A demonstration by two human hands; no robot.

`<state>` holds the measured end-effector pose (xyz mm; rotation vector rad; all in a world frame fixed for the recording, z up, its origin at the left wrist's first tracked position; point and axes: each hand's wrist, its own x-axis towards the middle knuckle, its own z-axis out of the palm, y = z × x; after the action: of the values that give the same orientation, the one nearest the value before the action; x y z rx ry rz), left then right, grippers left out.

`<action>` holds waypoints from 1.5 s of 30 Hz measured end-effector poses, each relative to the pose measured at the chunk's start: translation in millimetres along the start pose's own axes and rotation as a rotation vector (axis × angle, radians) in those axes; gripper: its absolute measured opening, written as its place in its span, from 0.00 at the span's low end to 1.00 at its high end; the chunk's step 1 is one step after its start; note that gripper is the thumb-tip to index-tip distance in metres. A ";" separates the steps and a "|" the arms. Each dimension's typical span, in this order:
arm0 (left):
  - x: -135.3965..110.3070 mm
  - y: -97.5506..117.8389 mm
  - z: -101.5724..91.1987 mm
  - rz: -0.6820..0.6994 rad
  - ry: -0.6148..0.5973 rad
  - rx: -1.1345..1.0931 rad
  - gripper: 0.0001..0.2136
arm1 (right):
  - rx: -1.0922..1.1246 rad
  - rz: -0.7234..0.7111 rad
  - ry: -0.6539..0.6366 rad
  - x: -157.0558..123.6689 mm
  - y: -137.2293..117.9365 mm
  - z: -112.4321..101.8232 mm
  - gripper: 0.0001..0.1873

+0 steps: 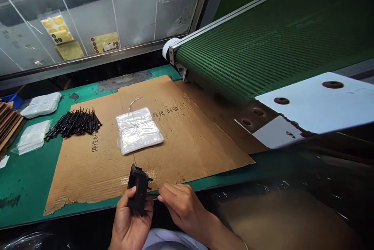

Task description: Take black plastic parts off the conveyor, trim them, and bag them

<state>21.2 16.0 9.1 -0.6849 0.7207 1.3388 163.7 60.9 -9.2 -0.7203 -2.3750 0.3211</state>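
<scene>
Two bare hands seen at btm ctr of frame: L hand point(131, 218) closed around a black plastic part point(139, 187), part held tilted w/ thumb on its near face. R hand point(181, 207) is just beside it, fingers point(168, 192) half-curled, nothing seen held, contact w/ part can't be told. Scrap of clear film point(147, 178) is seen on card right behind part. Cardboard sheet point(187, 152) is laid flat on green mat point(26, 187), Chinese print on it; bundle of clear bags point(139, 130) placed near its ctr, pile of thin black pieces point(74, 123) at its left end. Two white bag packs point(41, 105) lie on mat at left, corrugated card stack point(8, 125) at far left edge. Green conveyor belt point(263, 39) is run across upper right, white metal plate point(315, 101) below it at right. Window w/ yellow sticker sheets point(55, 27) at upper left
</scene>
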 end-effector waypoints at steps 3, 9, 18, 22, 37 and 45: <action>-1.0 -2.2 -4.5 -0.026 -0.022 0.073 0.13 | -0.016 0.045 0.034 3.5 12.1 -3.2 0.19; 5.9 1.0 -18.0 -0.023 -0.007 0.427 0.01 | 0.094 0.048 -0.004 1.3 24.5 -9.4 0.20; 13.8 5.4 -16.1 0.028 -0.373 0.580 0.10 | 0.061 -0.161 -0.088 3.1 9.6 -16.8 0.22; 13.0 3.6 -17.1 0.049 -0.402 0.636 0.11 | 0.021 -0.191 -0.067 3.7 8.4 -14.1 0.22; 13.6 7.6 -18.3 0.112 -0.327 0.577 0.15 | 0.091 -0.265 -0.191 -16.3 -0.5 -18.7 0.23; 12.5 -0.3 -19.8 0.258 -0.261 0.555 0.19 | 0.115 -0.039 -0.093 -10.3 -13.4 -14.5 0.23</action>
<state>21.3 7.9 -12.9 0.0275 0.9345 1.3422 174.0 44.7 2.1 -0.6165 -2.4323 0.4794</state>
